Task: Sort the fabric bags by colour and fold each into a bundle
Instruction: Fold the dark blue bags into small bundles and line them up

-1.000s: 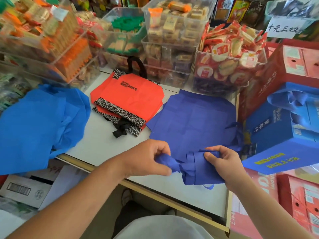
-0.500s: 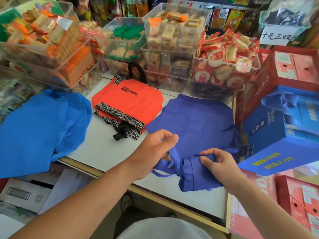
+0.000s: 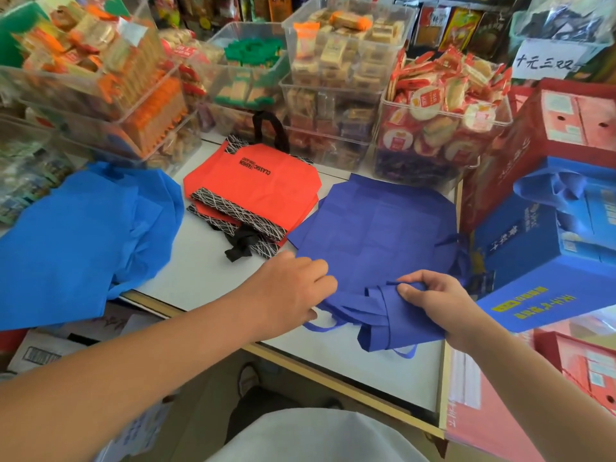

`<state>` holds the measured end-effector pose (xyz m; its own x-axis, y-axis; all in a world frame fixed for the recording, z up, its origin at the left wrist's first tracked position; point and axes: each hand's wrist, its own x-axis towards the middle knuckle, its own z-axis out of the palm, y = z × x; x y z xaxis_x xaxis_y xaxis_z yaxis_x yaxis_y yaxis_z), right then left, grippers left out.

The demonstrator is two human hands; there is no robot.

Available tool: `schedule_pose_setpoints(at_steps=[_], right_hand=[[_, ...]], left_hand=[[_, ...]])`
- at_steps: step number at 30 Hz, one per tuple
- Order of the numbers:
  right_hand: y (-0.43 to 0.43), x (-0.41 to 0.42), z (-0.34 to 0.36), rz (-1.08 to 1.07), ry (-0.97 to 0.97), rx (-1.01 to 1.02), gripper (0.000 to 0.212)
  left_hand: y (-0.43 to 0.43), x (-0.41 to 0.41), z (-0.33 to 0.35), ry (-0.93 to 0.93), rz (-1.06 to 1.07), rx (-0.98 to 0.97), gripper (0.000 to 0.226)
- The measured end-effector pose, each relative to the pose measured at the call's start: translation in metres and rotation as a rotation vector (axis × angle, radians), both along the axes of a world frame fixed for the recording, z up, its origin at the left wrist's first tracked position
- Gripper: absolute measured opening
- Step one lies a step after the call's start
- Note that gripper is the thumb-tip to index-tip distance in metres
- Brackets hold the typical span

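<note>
Having lifted off the handles since half a second earlier, the left hand (image 3: 293,291) pressed flat on the dark-blue bag (image 3: 383,315); the right hand (image 3: 440,301) pinched its folded edge, long axis pointing toward the person.

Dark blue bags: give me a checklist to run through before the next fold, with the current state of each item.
1. Right hand grips the folded dark blue bag at its top edge: ok.
2. Left hand rests on the bag's left edge, fingers curled; whether it pinches the fabric: cannot tell.
3. Bag handles tucked in: not ok, loops stick out at the left and bottom.
4. Flat dark blue bag lies spread on the table, beside the one being folded: ok.
5. Colours kept apart: ok, red bags and light blue bags sit in their own piles to the left.
</note>
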<state>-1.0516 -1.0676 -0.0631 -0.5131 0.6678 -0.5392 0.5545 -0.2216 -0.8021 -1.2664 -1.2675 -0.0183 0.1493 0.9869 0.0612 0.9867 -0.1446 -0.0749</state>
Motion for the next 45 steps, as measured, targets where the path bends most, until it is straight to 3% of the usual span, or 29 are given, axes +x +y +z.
schedule_pose_setpoints(at_steps=[2,4,7,9,12,14,17,21,24,27,30,34,36,38,42,45], right_hand=[[-0.002,-0.004,0.005,0.019,0.013,-0.047,0.012],[-0.003,-0.008,0.01,0.035,0.028,-0.033,0.012],[-0.003,-0.011,0.015,0.014,0.085,0.063,0.014],[-0.004,-0.012,0.018,0.008,0.126,0.147,0.013],[-0.01,-0.017,0.026,0.066,0.218,0.232,0.014],[-0.013,-0.021,0.035,0.15,0.293,0.249,0.019],[-0.008,-0.019,0.046,0.213,0.33,0.284,0.023],[0.006,-0.006,0.044,0.192,0.268,0.316,0.025],[0.012,0.003,0.035,0.149,0.24,0.315,0.023],[0.014,0.002,0.028,0.068,0.247,0.266,0.016],[0.01,-0.006,0.023,0.016,0.257,0.249,0.015],[0.006,-0.007,0.012,-0.052,0.244,0.23,0.015],[0.002,-0.006,0.005,-0.067,0.194,0.203,0.014],[-0.002,-0.005,-0.001,-0.056,0.136,0.18,0.015],[-0.006,-0.005,-0.001,0.055,0.056,0.169,0.018],[-0.01,-0.008,0.002,0.151,0.025,0.196,0.017]], left_hand=[[0.002,-0.003,-0.003,0.022,0.018,0.114,0.038],[0.001,-0.005,-0.007,-0.094,0.013,0.154,0.036],[-0.005,0.002,0.004,-0.593,0.161,0.037,0.055],[-0.005,0.01,0.014,-0.808,0.329,0.018,0.055],[0.009,0.021,0.024,-0.769,0.474,-0.288,0.097],[0.018,0.022,0.019,-0.858,0.514,-0.475,0.111],[0.019,0.013,0.007,-1.121,0.519,-0.496,0.084],[0.009,0.005,0.01,-1.439,0.611,-0.305,0.038],[0.001,-0.009,0.019,-1.627,0.645,-0.264,0.035],[-0.005,-0.011,0.027,-2.024,0.586,-0.209,0.042],[-0.003,0.0,0.031,-2.328,0.554,0.003,0.035],[-0.001,0.011,0.033,-2.346,0.694,0.157,0.012],[-0.006,0.019,0.034,-2.397,0.579,0.115,0.015],[-0.01,0.025,0.034,-2.327,0.422,0.049,0.026],[-0.006,0.014,0.026,-1.798,0.314,-0.072,0.079],[0.003,0.002,0.022,-1.373,0.443,-0.064,0.077]])
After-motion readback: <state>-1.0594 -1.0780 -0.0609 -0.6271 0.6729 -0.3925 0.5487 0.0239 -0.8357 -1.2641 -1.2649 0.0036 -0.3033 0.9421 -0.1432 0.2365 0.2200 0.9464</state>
